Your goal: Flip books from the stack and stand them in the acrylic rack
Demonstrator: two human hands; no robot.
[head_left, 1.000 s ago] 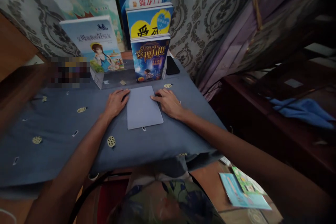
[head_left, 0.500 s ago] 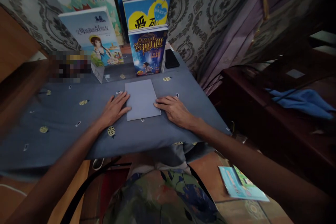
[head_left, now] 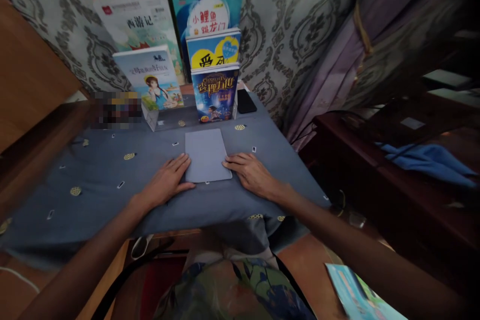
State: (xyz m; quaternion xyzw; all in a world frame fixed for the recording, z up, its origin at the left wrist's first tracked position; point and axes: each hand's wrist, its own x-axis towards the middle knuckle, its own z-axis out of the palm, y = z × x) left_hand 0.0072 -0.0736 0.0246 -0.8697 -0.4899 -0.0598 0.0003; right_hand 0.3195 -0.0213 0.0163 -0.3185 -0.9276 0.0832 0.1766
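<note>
Plain grey card (head_left: pixel 207 155) — flat, rectangular

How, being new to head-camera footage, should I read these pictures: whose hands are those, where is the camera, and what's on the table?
There is no machine here: you see a person's own bare hands, filmed by one camera worn on their head, looking forward and down. The table wears a blue-grey tablecloth with a pineapple print. A flat grey sheet lies on it, between the left hand and the right hand, with fingers at both side edges. It isn't lifted; whether the right fingers pinch it is hard to tell. Behind stand several books, with what looks like a black phone beside them.
</note>
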